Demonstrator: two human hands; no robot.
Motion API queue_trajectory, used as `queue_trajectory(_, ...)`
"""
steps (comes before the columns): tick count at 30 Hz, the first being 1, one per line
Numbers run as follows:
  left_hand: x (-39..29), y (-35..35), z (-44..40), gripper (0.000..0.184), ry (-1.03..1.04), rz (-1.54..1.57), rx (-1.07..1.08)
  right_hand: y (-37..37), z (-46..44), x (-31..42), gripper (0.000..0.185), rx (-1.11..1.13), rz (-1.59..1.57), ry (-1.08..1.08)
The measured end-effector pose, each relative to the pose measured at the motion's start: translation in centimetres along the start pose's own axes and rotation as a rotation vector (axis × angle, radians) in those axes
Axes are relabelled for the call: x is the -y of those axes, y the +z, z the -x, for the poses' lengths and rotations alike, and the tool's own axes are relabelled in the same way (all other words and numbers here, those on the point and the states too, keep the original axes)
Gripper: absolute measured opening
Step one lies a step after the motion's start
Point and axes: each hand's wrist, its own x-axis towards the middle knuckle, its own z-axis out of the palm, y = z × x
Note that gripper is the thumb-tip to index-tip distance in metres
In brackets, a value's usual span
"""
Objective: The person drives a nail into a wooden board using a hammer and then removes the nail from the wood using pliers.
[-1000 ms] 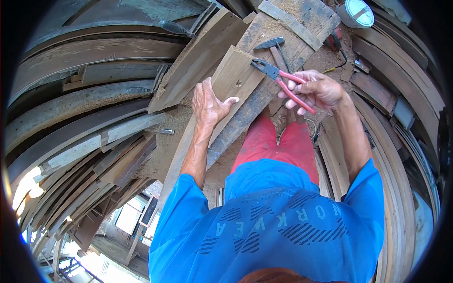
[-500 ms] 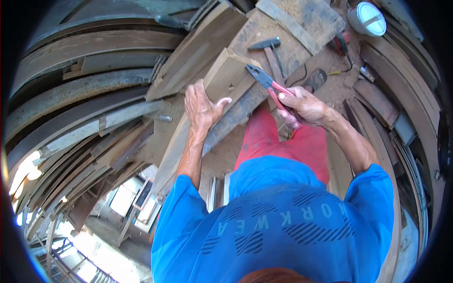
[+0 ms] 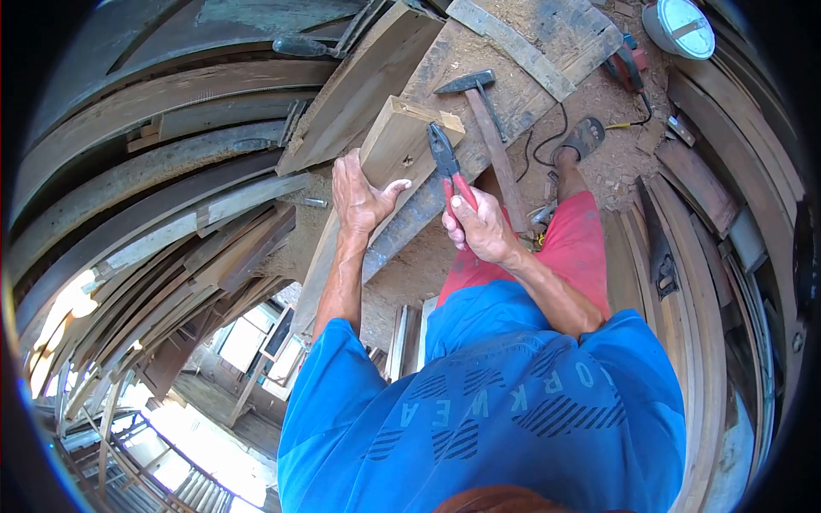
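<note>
My left hand (image 3: 361, 201) lies on a thick wooden beam (image 3: 398, 147), fingers stretched out along its left edge and thumb spread over its upper face. A small dark hole or knot shows in that face, near the beam's end. In my right hand (image 3: 481, 224) is a pair of pliers (image 3: 444, 156) with red handles, the fingers closed around them. Their dark jaws point away from me at the beam's end; whether they touch the wood I cannot tell. Beside them a hammer (image 3: 489, 141) with a wooden handle lies across the workbench (image 3: 428, 201).
A loose wooden strip (image 3: 513, 50) lies on the sawdust-covered bench. Beyond its right side are a red power tool (image 3: 629, 67) with a cord and a white bucket (image 3: 680, 30). A handsaw (image 3: 663, 261) stands at right. Stacked planks (image 3: 171, 141) line the left.
My right hand has brought the pliers left and turned them more upright, closer to the beam's end. My left hand stays on the beam. The view has shifted, and more of my right leg shows.
</note>
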Motion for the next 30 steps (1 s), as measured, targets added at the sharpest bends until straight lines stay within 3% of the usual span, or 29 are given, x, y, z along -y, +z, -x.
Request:
queue_trajectory(7, 0.0, -0.4, -0.6, 0.106, 0.036, 0.032, 0.001, -0.7, -2.3, -3.6, 0.039, -0.176, 0.5, -0.262)
queue_trajectory(10, 0.4, 0.0, -0.5, 0.105, 0.036, 0.031, 0.003, -0.6, -0.3, -0.4, 0.036, -0.13, 0.437, -0.1)
queue_trajectory(14, 0.2, -0.2, -0.5, 0.105, 0.024, 0.052, -0.005, -2.5, 1.6, 2.2, 0.027, 0.087, 0.048, 0.011)
queue_trajectory(18, 0.1, -0.4, -0.6, 0.105, 0.013, 0.048, -0.006, -4.3, 1.5, 5.1, 0.026, 0.209, -0.093, 0.151)
queue_trajectory(23, 0.0, -0.3, -0.2, 0.104, 0.015, 0.043, -0.023, -7.0, 0.4, 8.5, 0.022, 0.344, 0.019, 0.193)
queue_trajectory(27, 0.1, -0.4, -0.4, 0.106, -0.015, 0.069, 0.014, -7.3, 0.1, 11.3, 0.017, 0.297, 0.17, 0.279)
queue_trajectory(30, 0.4, -0.6, -1.0, 0.105, -0.061, 0.099, 0.059, -6.9, 0.3, 11.4, 0.014, 0.296, 0.403, 0.091)
